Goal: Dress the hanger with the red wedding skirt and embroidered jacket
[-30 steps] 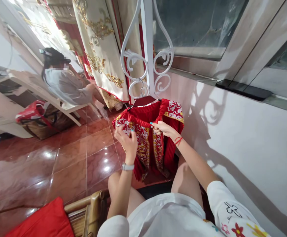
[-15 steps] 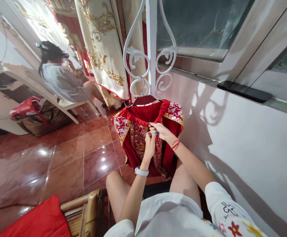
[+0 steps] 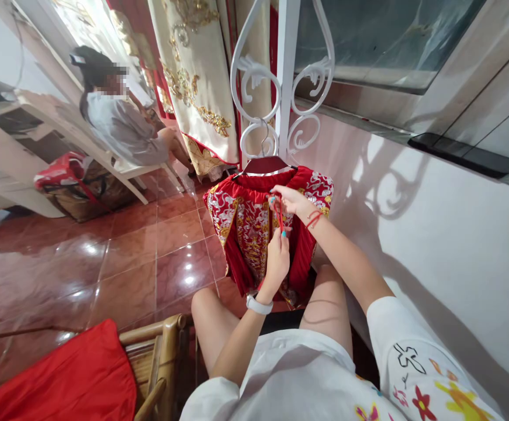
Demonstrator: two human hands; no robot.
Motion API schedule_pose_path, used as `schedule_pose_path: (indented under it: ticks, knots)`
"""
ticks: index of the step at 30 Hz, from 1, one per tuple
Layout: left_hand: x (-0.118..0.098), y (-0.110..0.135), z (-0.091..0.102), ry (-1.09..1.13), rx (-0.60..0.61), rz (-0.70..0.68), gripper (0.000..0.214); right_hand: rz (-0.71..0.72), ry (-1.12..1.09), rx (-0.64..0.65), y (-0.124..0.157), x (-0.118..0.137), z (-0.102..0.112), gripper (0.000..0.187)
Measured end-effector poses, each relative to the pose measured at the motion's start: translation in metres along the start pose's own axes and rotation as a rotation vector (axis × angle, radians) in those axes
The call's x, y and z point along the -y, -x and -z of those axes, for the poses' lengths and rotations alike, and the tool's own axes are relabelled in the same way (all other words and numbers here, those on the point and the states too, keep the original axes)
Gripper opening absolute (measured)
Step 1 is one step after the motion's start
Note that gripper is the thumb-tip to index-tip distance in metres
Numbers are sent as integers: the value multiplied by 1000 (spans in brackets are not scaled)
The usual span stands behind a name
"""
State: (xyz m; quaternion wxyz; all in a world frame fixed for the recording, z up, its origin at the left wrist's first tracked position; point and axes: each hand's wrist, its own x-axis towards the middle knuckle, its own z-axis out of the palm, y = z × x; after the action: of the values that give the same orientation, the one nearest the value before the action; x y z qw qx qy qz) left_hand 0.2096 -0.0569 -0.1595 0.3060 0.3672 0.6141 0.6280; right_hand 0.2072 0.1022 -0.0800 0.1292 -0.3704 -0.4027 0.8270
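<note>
A red embroidered garment (image 3: 252,234) with gathered neckline hangs on a dark hanger (image 3: 265,166) in front of my knees. From its neckline a thin red cord (image 3: 279,217) runs down at the front. My left hand (image 3: 277,257) is closed on the cord's lower part, fingers pinched together. Just above, my right hand (image 3: 291,200) pinches the cord close to the neckline. What lies between its fingertips is partly hidden.
The hanger hooks on a white scrolled metal stand (image 3: 286,76) beside a wall (image 3: 447,251). Cream and gold garments (image 3: 193,76) hang behind. At left a person (image 3: 123,123) sits on a white chair near a brown bag (image 3: 92,196). Red cloth (image 3: 74,374) lies on a bamboo seat (image 3: 166,351).
My hands were close together at the neckline. Now my left hand is lower, with the red cord stretched between them. The view has shifted slightly.
</note>
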Motion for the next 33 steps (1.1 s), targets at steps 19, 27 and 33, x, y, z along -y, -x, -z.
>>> schedule_pose_path:
  ticks: [19,27,33]
  knots:
    - [-22,-38,67,-562,150,-151,26,361,478,141,18,-25,33,15]
    - [-49,-85,65,-719,64,-676,34,346,652,145,19,-15,31,35]
    - [-57,-140,55,-624,453,-354,26,522,602,-123,14,-25,35,39]
